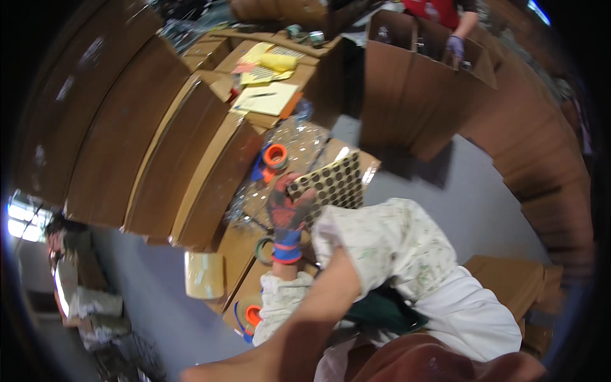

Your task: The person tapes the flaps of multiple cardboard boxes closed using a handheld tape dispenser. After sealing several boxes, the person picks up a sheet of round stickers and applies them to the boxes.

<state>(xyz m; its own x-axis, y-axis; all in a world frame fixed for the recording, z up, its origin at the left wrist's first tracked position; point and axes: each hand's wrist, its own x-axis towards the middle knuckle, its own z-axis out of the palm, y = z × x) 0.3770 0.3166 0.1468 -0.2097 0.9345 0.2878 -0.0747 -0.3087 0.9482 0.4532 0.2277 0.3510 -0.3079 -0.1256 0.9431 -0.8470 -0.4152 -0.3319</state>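
My left hand (286, 212), in a grey and red work glove with a blue cuff, pinches the left edge of a pale sheet (336, 184) of round dark dots, thumb in front. The sheet tilts above a cardboard surface strewn with clear plastic wrap (296, 138). Just beyond the fingers is an orange tape dispenser (275, 156) with a roll on it. A roll of tape (263, 250) lies beside my left wrist. Bare below a floral sleeve, my right forearm and part of my right hand (229, 360) cross toward the bottom edge, close to the camera; its fingers cannot be made out.
Tall cardboard cartons (157, 157) line the left. A large clear roll (204, 275) and a second orange dispenser (253, 315) lie nearer me. Farther back are a pad with a pen (266, 98) and a yellow bundle (278, 62). A co-worker's purple-gloved hand (456, 46) touches an open carton (405, 90).
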